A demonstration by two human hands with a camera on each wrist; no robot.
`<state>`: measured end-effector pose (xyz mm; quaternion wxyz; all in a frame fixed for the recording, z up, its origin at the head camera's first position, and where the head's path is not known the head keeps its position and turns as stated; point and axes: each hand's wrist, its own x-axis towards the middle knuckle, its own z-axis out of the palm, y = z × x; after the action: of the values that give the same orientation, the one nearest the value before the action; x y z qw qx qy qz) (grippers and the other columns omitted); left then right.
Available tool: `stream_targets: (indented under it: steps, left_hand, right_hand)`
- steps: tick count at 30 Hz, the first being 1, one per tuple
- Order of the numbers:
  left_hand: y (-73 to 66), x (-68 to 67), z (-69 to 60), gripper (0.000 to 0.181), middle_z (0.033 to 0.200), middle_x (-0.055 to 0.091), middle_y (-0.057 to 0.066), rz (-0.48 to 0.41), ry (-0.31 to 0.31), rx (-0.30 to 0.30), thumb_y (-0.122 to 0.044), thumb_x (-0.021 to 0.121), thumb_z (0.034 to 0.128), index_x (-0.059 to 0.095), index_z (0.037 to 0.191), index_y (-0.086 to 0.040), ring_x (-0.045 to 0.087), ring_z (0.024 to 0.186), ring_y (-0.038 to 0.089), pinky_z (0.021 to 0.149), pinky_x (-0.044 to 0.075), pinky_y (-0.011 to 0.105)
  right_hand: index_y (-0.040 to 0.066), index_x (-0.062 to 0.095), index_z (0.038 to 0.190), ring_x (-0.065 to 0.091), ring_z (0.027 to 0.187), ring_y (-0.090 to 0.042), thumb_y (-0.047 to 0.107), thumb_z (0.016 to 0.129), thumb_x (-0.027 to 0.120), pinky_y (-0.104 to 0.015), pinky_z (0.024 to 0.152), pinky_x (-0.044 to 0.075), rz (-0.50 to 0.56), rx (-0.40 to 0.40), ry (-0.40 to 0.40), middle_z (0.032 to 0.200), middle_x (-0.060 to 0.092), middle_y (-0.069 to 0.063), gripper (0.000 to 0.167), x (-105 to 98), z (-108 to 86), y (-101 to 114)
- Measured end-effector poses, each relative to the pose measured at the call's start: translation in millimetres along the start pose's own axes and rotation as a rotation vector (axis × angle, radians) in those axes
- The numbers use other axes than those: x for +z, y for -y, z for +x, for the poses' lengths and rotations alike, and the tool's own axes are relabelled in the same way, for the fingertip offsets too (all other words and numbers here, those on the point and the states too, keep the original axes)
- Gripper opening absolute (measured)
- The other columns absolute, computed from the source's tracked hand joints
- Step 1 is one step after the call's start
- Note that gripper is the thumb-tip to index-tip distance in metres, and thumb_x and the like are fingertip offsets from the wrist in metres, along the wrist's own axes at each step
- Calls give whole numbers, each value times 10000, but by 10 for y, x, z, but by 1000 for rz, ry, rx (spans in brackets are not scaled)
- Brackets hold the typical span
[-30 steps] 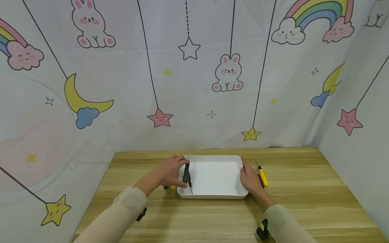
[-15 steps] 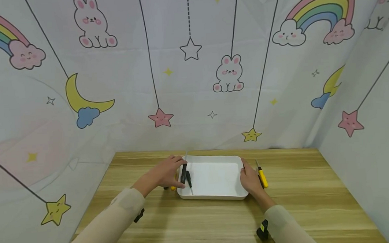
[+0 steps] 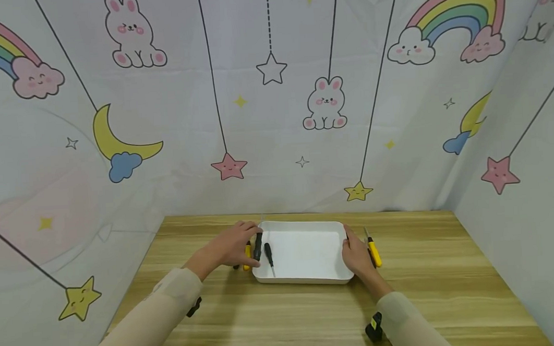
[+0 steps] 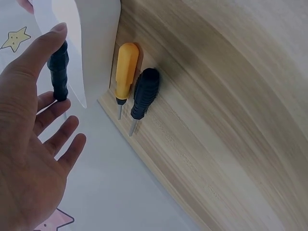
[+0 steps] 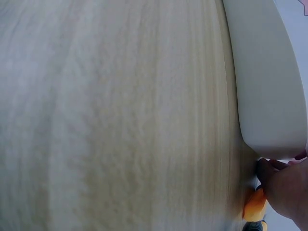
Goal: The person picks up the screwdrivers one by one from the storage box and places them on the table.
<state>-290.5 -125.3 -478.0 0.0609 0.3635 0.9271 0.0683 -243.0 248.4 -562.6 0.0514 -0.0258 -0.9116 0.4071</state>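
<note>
My left hand [image 3: 224,247] pinches a black-handled screwdriver [image 4: 58,77] between thumb and fingertips, its handle upright over the left wall of a white tray [image 3: 307,252]. In the head view the held screwdriver [image 3: 258,247] has its thin shaft pointing away, toward the back. Inside the tray, near its left side, lies a smaller black screwdriver [image 3: 268,253]. My right hand [image 3: 356,253] grips the tray's right side; in the right wrist view that hand [image 5: 291,190] is at the tray's corner, its fingers partly hidden.
Left of the tray lie a yellow screwdriver [image 4: 126,70] and a black screwdriver [image 4: 146,92]. A yellow-handled tool [image 3: 374,252] lies right of my right hand. Nearer me are a black and yellow block-shaped object [image 3: 374,328] and a black object [image 3: 194,307] by my left sleeve.
My left hand has moved left with the screwdriver, from above the small screwdriver to the tray's left edge. My right hand and the tray have stayed in place.
</note>
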Motion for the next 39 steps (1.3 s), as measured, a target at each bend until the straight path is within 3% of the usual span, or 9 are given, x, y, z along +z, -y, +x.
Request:
stream_targets:
  steps: [39]
  left_hand:
    - [75, -22, -45, 964, 1564, 501, 138, 0, 2, -47, -578, 885, 811, 519, 1550, -78, 471, 1409, 370, 1165, 431, 555]
  right_hand:
    - [-72, 276, 1635, 336, 1525, -454, 61, 1117, 324, -592, 1239, 279, 4, -11, -10, 1639, 360, -296, 537, -5, -19, 22]
